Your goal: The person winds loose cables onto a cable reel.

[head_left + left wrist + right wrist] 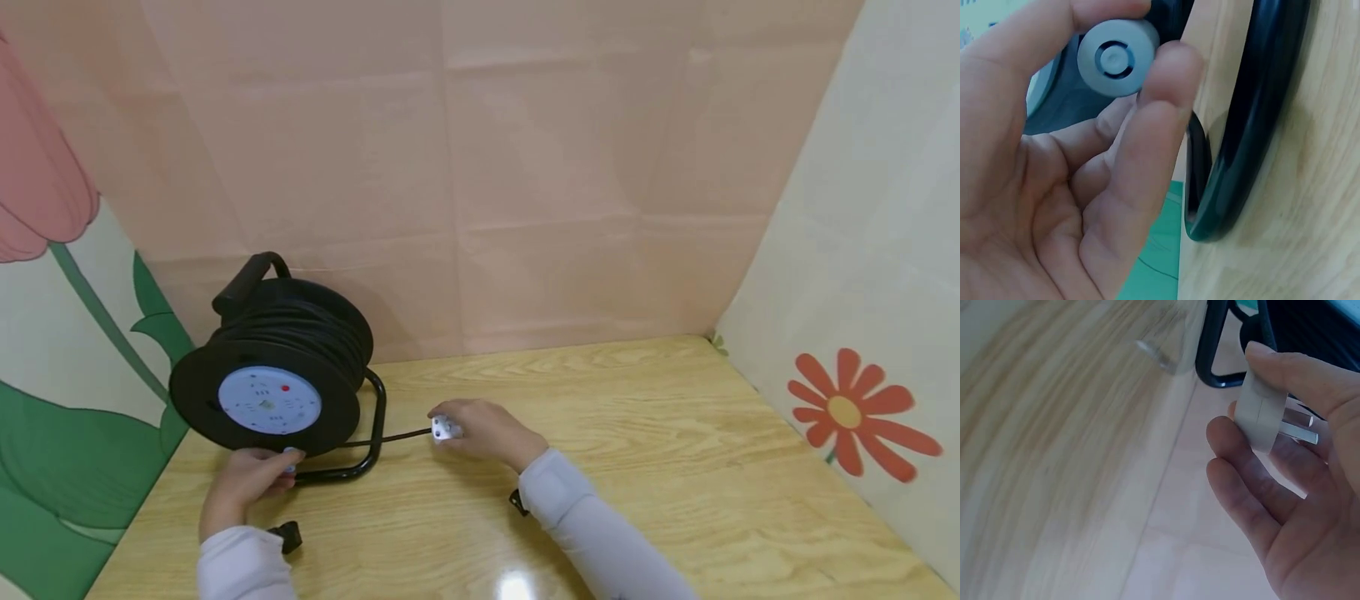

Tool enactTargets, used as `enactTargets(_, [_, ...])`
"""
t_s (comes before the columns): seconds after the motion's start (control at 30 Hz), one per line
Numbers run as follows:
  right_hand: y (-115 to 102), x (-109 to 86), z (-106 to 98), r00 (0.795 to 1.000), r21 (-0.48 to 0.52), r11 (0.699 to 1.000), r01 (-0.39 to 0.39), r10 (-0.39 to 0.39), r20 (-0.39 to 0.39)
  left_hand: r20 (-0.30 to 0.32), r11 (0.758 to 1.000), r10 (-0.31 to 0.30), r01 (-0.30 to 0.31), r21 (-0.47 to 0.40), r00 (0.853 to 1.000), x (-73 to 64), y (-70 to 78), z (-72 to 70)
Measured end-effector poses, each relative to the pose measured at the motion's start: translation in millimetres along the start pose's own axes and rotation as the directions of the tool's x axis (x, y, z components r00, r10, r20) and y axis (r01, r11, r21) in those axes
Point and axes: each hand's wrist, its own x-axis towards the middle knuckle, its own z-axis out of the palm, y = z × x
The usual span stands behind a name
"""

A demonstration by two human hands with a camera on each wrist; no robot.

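A black cable reel (197, 390) with a pale socket disc (255, 408) stands upright at the left of the table in the head view. At its lower front edge my left hand (242, 482) pinches a round light-grey knob (1094, 62) between thumb and fingers. My right hand (491, 432), to the right of the reel, holds a white plug (1259, 415) between thumb and fingers. The plug's metal pins (1300, 432) point toward the palm. A black cord (405, 435) runs from the plug past the stand to the reel.
The reel's black tube stand (381, 417) rests on the wooden table (637, 433). Dark wrist-worn pieces (288, 537) show beside the sleeves. A pinkish backdrop (525, 208) rises behind the table, and a flower-printed panel (885, 250) borders the right side.
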Motion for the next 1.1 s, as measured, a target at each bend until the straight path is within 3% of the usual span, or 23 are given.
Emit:
enactTargets(0.3, [-16, 13.4, 10, 0.998, 0.070, 0.997, 0.012, -0.016, 0.053, -0.126, 0.989, 0.003, 0.016, 0.147, 0.992, -6.6, -6.2, -16.1])
enactTargets(0.47, [-22, 21.1, 18, 0.997, 0.098, 0.994, 0.042, -0.048, 0.060, -0.238, 0.975, 0.000, 0.052, 0.214, 0.971, -8.7, -7.5, -21.9])
enactTargets(0.77, [-28, 33.7, 31, 0.997, 0.139, 0.990, 0.036, -0.045, 0.063, -0.383, 0.988, 0.009, 0.052, 0.148, 0.924, -12.8, -8.8, -20.6])
enactTargets(1.0, [-37, 42.1, 36, 0.998, 0.135, 0.991, 0.020, -0.028, 0.058, -0.456, 1.000, -0.023, 0.012, -0.027, 0.890, -11.2, -14.3, -20.6])
enactTargets(1.1, [-41, 45.0, 41, 0.998, 0.102, 0.994, 0.032, -0.038, 0.054, -0.492, 0.998, -0.040, 0.011, -0.062, 0.870, -11.5, -16.6, -20.8])
